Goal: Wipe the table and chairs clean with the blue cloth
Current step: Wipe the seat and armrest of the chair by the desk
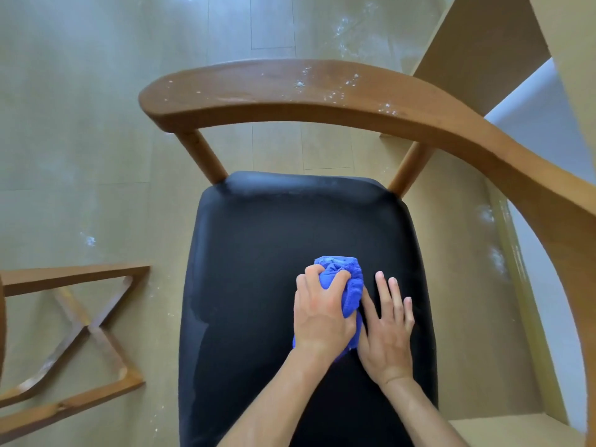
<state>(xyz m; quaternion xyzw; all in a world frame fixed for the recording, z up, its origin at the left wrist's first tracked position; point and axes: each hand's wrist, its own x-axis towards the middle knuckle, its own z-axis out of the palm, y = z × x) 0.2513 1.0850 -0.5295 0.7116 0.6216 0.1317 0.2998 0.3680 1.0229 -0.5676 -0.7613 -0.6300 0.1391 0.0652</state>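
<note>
From the head camera I am looking straight down at a pale wooden floor that is showing white dusty smears and specks. Standing on it is a wooden chair, its curved backrest rail arching across the top of the view and sweeping down the right side, white flecks scattered along the rail's upper face. The chair's black padded seat is filling the centre of the frame, with faint pale dust lying near its back edge and along its left side. At lower left, part of a wooden frame with crossed braces is sitting on the floor, well apart from the seat. On the seat, right of its middle, the blue cloth is lying bunched up. My left hand is closing around the cloth from above, fingers curled into its folds and pressing it against the seat. My right hand is lying open and flat on the seat just beside the cloth, its thumb side touching the cloth's edge, fingers spread and gripping nothing.
</note>
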